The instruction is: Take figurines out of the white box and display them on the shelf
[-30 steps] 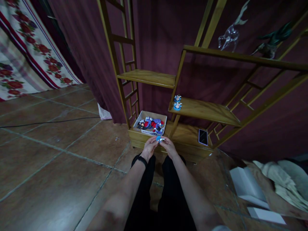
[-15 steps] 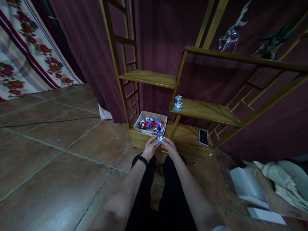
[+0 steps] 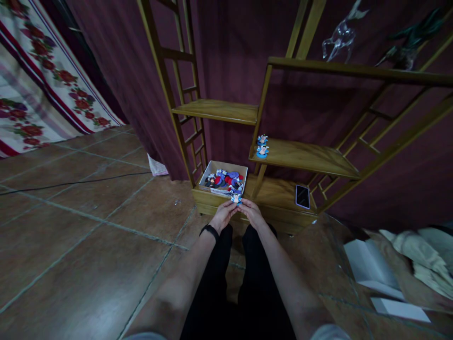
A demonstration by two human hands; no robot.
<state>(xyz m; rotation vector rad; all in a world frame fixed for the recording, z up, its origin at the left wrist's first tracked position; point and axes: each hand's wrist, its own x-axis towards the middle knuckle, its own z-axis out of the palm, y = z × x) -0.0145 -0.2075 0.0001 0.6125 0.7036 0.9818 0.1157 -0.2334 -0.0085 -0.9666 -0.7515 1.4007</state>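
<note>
My left hand (image 3: 222, 216) and my right hand (image 3: 252, 213) meet in front of me, fingertips pinched together on a small blue and white figurine (image 3: 236, 199). Just beyond them a white box (image 3: 211, 169) full of several red, blue and purple toy pieces sits on the lowest board of a wooden shelf unit (image 3: 276, 189). Two small blue figurines (image 3: 262, 146) stand at the left end of the middle shelf (image 3: 307, 158). A dark band circles my left wrist.
A phone (image 3: 302, 196) lies on the bottom board to the right. A glass animal (image 3: 341, 33) and a dark bird figure (image 3: 406, 42) stand on the top shelf. White papers (image 3: 366, 267) and crumpled cloth (image 3: 417, 255) lie at right. A black cable (image 3: 71, 182) crosses the tiled floor.
Both hands have stayed joined on the small figurine, turning it between the fingertips. The view has shifted slightly nearer the shelf.
</note>
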